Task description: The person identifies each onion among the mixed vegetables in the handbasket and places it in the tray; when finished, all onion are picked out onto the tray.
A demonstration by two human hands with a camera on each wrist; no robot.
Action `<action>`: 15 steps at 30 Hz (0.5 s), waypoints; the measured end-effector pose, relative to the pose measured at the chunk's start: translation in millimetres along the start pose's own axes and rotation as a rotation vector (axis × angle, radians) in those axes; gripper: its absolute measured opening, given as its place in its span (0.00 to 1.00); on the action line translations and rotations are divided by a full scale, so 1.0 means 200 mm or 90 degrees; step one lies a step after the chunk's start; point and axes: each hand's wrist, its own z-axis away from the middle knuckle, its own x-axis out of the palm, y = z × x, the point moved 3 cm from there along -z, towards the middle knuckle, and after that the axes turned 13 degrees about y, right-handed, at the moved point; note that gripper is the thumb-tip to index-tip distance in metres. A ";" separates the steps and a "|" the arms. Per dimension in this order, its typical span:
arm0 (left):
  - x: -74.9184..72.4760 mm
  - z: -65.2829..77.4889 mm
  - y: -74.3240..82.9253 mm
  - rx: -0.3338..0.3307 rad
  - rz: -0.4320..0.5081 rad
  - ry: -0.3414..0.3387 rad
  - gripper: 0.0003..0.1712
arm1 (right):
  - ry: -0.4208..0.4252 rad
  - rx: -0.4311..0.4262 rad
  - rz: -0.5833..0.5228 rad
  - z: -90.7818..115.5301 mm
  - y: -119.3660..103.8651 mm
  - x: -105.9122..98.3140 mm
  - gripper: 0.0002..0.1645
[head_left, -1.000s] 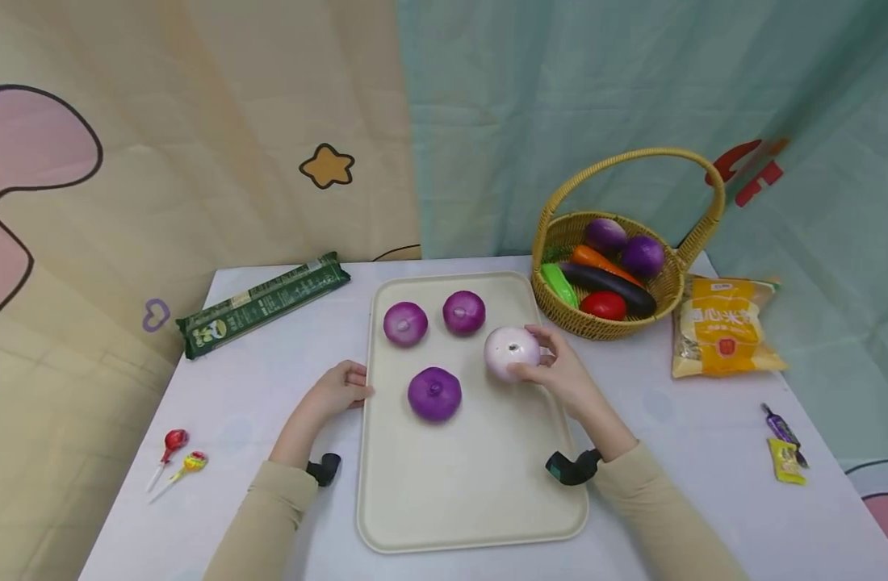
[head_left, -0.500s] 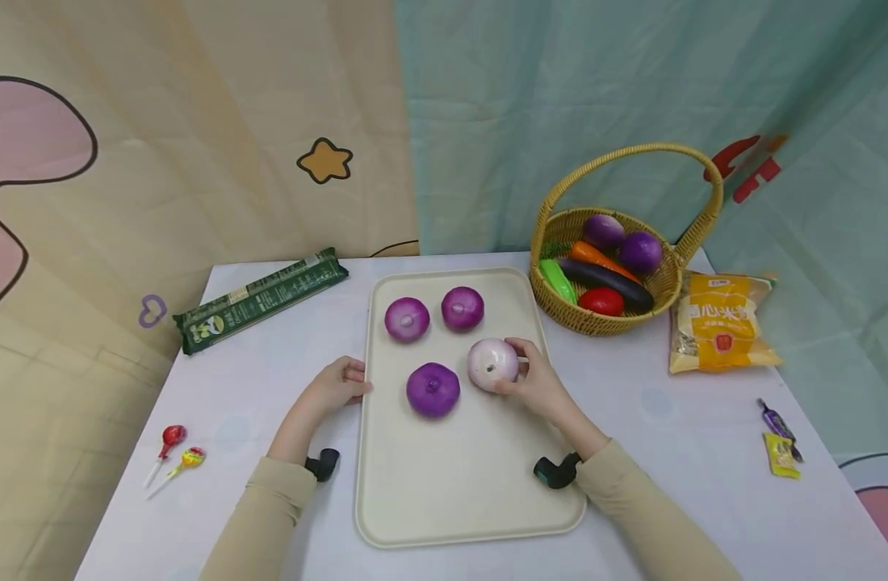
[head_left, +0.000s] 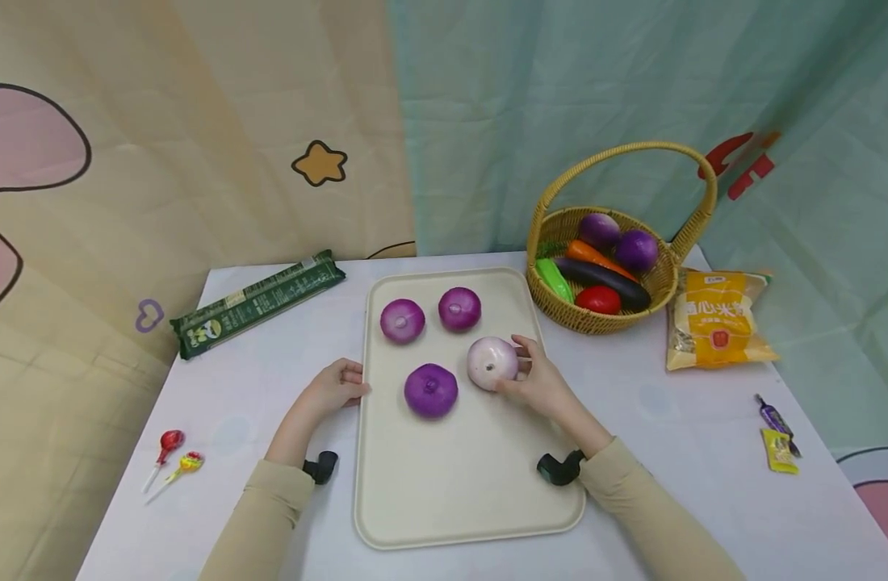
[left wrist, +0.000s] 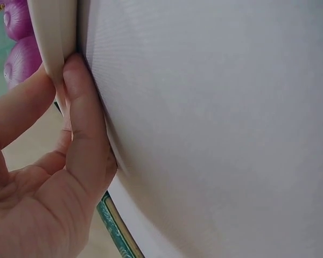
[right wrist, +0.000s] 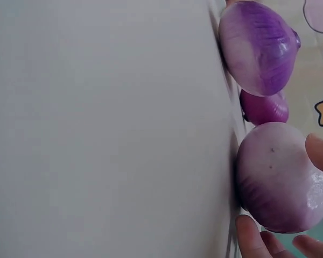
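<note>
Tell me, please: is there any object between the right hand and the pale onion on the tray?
Nothing visible stands between them. The thumb and fingers of the right hand are directly around one side of the pale onion. The front purple onion sits on the opposite side, out of the way.

Tray [head_left: 466, 484], as my remote feed shows it: smooth, matt, plastic-looking. On it, pale onion [head_left: 492, 363], smooth; I catch a glossy highlight in the right wrist view. Purple onions [head_left: 430, 391] on the tray also shiny, finely streaked. Right of the tray: basket [head_left: 582, 322], rough wicker-like weave; yellow bag [head_left: 720, 323], creased plastic film. Left of it: green packet [head_left: 258, 303], slick printed wrapper. Behind it I note a curtain [head_left: 473, 121], wrinkled cloth.
</note>
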 end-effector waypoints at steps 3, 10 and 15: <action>0.00 -0.01 0.00 0.002 0.005 0.000 0.22 | -0.008 -0.008 -0.007 -0.02 -0.03 -0.04 0.53; -0.01 0.00 0.00 0.004 -0.002 0.001 0.22 | 0.044 -0.068 -0.032 -0.07 -0.15 -0.27 0.43; 0.00 0.00 -0.01 0.002 0.002 -0.005 0.22 | 0.207 -0.101 -0.056 -0.16 -0.22 -0.50 0.34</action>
